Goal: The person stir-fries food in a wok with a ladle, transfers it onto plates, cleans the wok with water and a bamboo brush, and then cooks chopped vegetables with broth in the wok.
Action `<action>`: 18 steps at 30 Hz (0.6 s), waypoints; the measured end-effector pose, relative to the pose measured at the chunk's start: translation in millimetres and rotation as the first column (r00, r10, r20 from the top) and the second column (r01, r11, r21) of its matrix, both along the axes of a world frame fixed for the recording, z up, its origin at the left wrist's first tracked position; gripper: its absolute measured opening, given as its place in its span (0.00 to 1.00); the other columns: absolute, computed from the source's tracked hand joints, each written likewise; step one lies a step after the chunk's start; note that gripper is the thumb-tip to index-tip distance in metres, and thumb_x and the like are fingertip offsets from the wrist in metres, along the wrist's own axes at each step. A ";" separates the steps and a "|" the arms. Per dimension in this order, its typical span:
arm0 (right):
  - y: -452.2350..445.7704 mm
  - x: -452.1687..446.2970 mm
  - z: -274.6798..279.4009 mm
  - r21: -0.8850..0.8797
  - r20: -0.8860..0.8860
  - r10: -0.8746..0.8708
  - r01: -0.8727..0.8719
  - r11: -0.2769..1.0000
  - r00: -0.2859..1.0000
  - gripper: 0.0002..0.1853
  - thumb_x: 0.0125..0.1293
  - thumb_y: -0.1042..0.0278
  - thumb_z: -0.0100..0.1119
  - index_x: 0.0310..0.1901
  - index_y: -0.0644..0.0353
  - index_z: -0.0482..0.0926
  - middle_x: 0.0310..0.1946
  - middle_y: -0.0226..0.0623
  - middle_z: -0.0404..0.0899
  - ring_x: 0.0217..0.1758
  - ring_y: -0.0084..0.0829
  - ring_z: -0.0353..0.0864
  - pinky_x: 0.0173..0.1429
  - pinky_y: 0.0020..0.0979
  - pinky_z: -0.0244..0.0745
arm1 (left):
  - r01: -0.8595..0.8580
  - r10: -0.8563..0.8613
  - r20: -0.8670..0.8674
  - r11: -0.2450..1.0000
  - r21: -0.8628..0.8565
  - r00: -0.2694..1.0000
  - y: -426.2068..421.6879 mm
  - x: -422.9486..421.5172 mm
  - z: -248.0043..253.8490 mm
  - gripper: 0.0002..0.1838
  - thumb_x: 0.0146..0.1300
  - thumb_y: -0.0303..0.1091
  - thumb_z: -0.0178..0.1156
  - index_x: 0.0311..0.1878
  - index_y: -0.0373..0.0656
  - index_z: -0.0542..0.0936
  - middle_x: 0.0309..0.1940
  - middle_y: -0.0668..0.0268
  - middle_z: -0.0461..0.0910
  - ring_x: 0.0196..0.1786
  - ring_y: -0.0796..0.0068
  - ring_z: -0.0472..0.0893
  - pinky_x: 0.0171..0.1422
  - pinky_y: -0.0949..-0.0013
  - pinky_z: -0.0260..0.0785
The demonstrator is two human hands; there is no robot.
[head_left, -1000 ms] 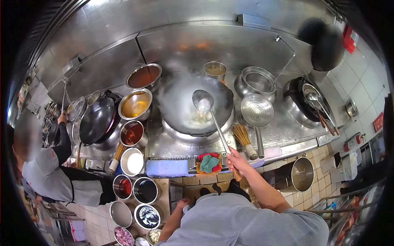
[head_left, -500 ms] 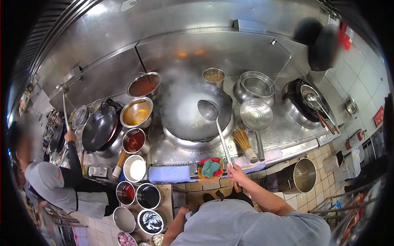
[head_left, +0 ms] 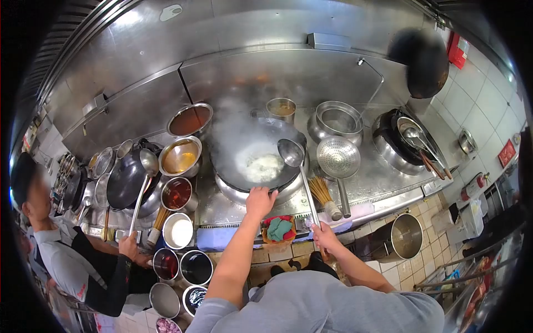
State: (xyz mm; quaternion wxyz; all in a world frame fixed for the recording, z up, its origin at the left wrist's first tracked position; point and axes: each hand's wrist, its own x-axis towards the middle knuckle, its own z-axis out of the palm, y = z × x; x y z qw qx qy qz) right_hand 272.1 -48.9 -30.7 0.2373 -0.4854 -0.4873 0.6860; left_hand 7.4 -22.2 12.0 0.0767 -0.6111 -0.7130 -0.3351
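My right hand (head_left: 326,237) is closed round the handle of a long ladle (head_left: 291,152). The ladle's bowl is over the right side of a large steaming wok (head_left: 230,158). Bubbling pale foam (head_left: 262,167) shows in the wok. At the wok's near rim, my left hand (head_left: 260,202) has its fingers curled over the edge, gripping it; the fingertips are partly hidden. A bundled green and red cloth (head_left: 279,229) lies on the counter edge between my hands. Right of the ladle are a bamboo wok brush (head_left: 320,191) and a perforated strainer (head_left: 338,157).
To the left, a co-worker (head_left: 66,244) holds another ladle (head_left: 149,162) over a second wok (head_left: 126,186). Pots of sauce, such as the red one (head_left: 179,193), stand between us. A lidless steel pot (head_left: 337,119) sits behind the strainer; a deep pot (head_left: 406,236) is lower right.
My left hand has come up from my waist to the wok's near rim. The steam has thinned, showing pale foam. The co-worker's ladle has come down over the second wok.
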 end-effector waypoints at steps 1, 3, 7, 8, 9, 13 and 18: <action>-3.5 -0.6 4.3 -0.007 0.000 -0.002 0.002 1.000 1.000 0.13 0.68 0.56 0.47 0.37 0.58 0.65 0.16 0.26 0.63 0.14 0.19 0.62 0.17 0.25 0.59 | 0.025 -0.023 0.018 0.993 -0.115 1.000 5.7 -3.0 0.5 0.16 0.59 0.45 0.56 0.26 0.40 0.78 0.26 0.56 0.77 0.35 0.53 0.75 0.46 0.57 0.66; -9.4 -0.5 12.2 0.141 0.147 0.035 -0.056 0.988 0.989 0.12 0.68 0.57 0.47 0.38 0.57 0.65 0.17 0.27 0.64 0.14 0.19 0.63 0.17 0.24 0.59 | 0.054 -0.046 0.041 0.970 -0.237 0.998 4.9 -5.6 -3.2 0.19 0.60 0.47 0.55 0.25 0.39 0.78 0.24 0.56 0.77 0.34 0.53 0.75 0.46 0.58 0.66; -11.5 19.6 3.4 0.438 0.298 0.017 -0.153 0.886 0.954 0.09 0.69 0.61 0.45 0.40 0.57 0.65 0.16 0.25 0.63 0.14 0.18 0.63 0.16 0.23 0.60 | 0.125 -0.116 0.074 0.984 -0.130 0.991 11.8 -12.3 -10.9 0.21 0.61 0.47 0.54 0.22 0.38 0.77 0.23 0.55 0.77 0.32 0.53 0.75 0.45 0.58 0.66; -12.6 23.3 18.9 0.432 0.305 0.019 -0.156 0.888 0.952 0.09 0.68 0.62 0.48 0.41 0.59 0.65 0.16 0.31 0.66 0.17 0.24 0.66 0.20 0.28 0.65 | 0.134 -0.126 0.073 0.983 -0.124 0.989 12.4 -12.2 -13.9 0.21 0.60 0.47 0.54 0.22 0.38 0.77 0.23 0.55 0.77 0.32 0.53 0.75 0.44 0.57 0.66; -14.6 29.3 37.5 0.640 0.396 -0.063 -0.226 0.734 0.916 0.13 0.65 0.64 0.50 0.46 0.62 0.67 0.22 0.43 0.74 0.25 0.37 0.75 0.31 0.35 0.72 | 0.134 -0.124 0.079 0.983 -0.127 0.989 11.1 -10.5 -17.0 0.21 0.60 0.47 0.54 0.22 0.38 0.77 0.23 0.55 0.77 0.32 0.53 0.75 0.44 0.57 0.66; -0.1 66.4 109.6 0.555 0.656 -0.058 -0.428 0.713 0.753 0.21 0.60 0.64 0.53 0.55 0.59 0.68 0.37 0.57 0.77 0.42 0.56 0.75 0.45 0.45 0.72 | 0.110 -0.099 0.096 0.987 -0.120 0.990 8.1 -2.8 -0.9 0.20 0.61 0.47 0.54 0.22 0.39 0.77 0.24 0.55 0.77 0.32 0.52 0.74 0.45 0.56 0.65; 16.6 86.9 199.6 0.363 0.856 0.040 -0.654 0.664 0.515 0.25 0.58 0.63 0.56 0.60 0.48 0.67 0.38 0.49 0.79 0.43 0.51 0.77 0.46 0.42 0.72 | 0.101 -0.084 0.097 0.977 -0.186 0.992 4.4 -3.5 0.0 0.16 0.61 0.44 0.54 0.27 0.40 0.77 0.27 0.55 0.77 0.35 0.52 0.74 0.47 0.56 0.66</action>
